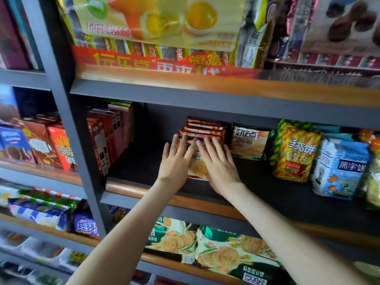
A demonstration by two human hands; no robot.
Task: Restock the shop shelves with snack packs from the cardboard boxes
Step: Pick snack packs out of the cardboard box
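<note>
A row of orange-brown biscuit packs (pixel 205 128) stands upright on the dark middle shelf (pixel 267 194), one behind another. My left hand (pixel 175 161) and my right hand (pixel 218 161) lie flat side by side against the front pack (pixel 197 167), fingers straight and pointing up. Both press on its face; neither curls round it. No cardboard box is in view.
Red and pink boxes (pixel 107 138) stand at the shelf's left; a bare gap lies between them and the row. A green-edged pack (pixel 248 140), a yellow pack (pixel 296 151) and a blue pack (pixel 341 167) stand to the right. Full shelves lie above and below.
</note>
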